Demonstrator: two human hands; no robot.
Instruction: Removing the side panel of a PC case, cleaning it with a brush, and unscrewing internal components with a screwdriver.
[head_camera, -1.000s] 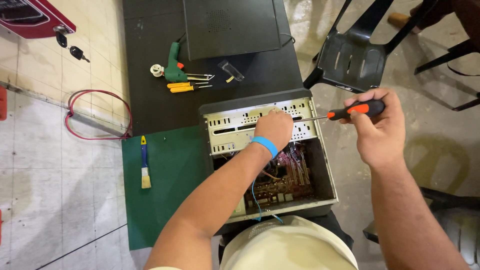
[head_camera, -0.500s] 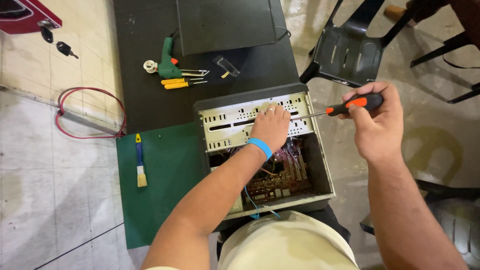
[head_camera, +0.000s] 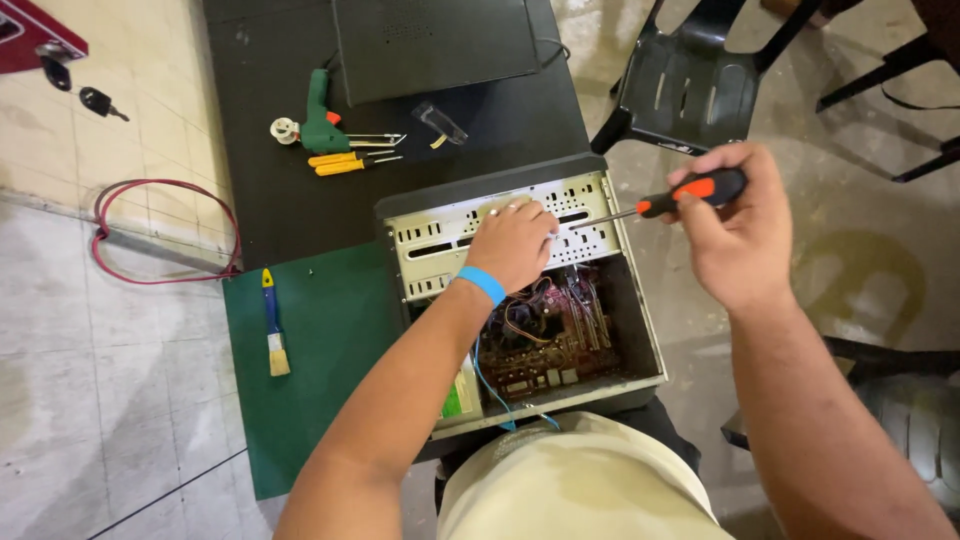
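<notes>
Since half a second ago nothing shifts: my right hand (head_camera: 740, 235) grips the screwdriver (head_camera: 665, 200), tip beside my left hand (head_camera: 512, 245) (flat on the case (head_camera: 640, 330) bay), floor open rightward.

I saw the open grey computer case (head_camera: 520, 300) lying near-centre, an orange-black screwdriver (head_camera: 655, 203) levelled at its perforated drive cage.

Black table (head_camera: 290, 200) under computer case (head_camera: 520, 300), glue gun (head_camera: 322, 108), green mat (head_camera: 320, 360).
</notes>
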